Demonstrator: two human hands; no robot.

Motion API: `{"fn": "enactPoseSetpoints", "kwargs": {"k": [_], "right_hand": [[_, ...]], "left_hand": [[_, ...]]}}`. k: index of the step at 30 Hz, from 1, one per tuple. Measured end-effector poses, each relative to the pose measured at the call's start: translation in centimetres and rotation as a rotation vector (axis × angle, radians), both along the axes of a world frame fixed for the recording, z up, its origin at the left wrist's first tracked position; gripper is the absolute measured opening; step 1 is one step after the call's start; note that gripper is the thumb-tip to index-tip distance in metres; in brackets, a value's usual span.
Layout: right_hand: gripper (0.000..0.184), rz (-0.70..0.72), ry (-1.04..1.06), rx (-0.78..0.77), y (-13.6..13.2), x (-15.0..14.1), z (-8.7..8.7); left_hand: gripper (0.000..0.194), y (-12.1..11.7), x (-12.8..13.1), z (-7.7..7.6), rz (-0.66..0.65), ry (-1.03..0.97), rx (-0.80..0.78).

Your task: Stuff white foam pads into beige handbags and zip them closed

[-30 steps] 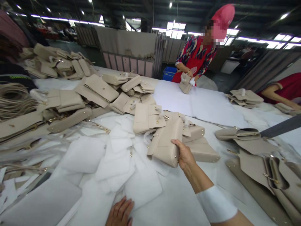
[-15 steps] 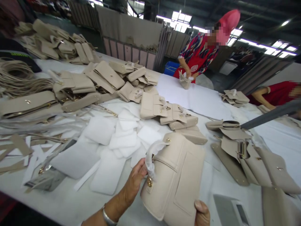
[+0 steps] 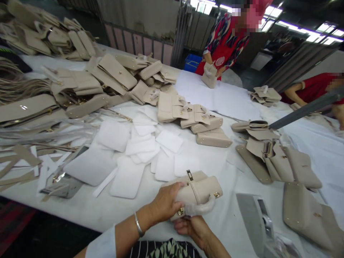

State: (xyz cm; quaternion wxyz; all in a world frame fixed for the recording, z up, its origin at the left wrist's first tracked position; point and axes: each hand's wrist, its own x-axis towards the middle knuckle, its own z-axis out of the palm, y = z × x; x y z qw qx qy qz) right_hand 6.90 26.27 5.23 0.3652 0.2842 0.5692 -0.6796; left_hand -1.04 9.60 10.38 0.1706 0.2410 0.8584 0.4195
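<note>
A beige handbag (image 3: pixel 206 190) with gold hardware is in front of me, just above the near part of the table. Its handle (image 3: pixel 201 208) is wrapped in clear film and faces me, and a metal clasp (image 3: pixel 190 175) shows on the far side. My left hand (image 3: pixel 166 202), with a bangle at the wrist, is closed around the bag's left end. From below, my right hand (image 3: pixel 195 231) grips the near edge, its fingers partly hidden beneath. White foam sheets (image 3: pixel 129 177) lie to the left of the bag.
Beige bags (image 3: pixel 172 107) lie in a row and piles across the table (image 3: pixel 88 211). More bags (image 3: pixel 268 157) are at the right, near a grey tape dispenser (image 3: pixel 255 218). A grey pole (image 3: pixel 303 113) slants in. Across the table, a person (image 3: pixel 223 53) handles a bag.
The bag has been turned and tipped, so its clasp and wrapped handle show instead of its broad panel. My right hand has moved left, under the near edge. The view has tilted down.
</note>
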Motion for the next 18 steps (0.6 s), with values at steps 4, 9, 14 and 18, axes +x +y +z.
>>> {"fn": "enactPoseSetpoints", "kwargs": {"k": [4, 9, 14, 18], "right_hand": [[0.042, -0.010, 0.061, 0.062, 1.8, -0.9, 4.2], [0.038, 0.009, 0.531, 0.564, 4.2, -3.5, 11.0], [0.041, -0.122, 0.567, 0.547, 4.7, -5.1, 13.2], [0.048, -0.244, 0.228, 0.266, 3.7, -4.9, 11.8]], "left_hand": [[0.027, 0.6, -0.1, 1.1, 0.132, 0.353, 0.066], [0.021, 0.1, -0.9, 3.0, 0.039, 0.886, 0.102], [0.010, -0.4, -0.1, 2.2, 0.064, 1.027, 0.116], [0.008, -0.6, 0.5, 1.8, 0.073, 1.065, 0.095]]}}
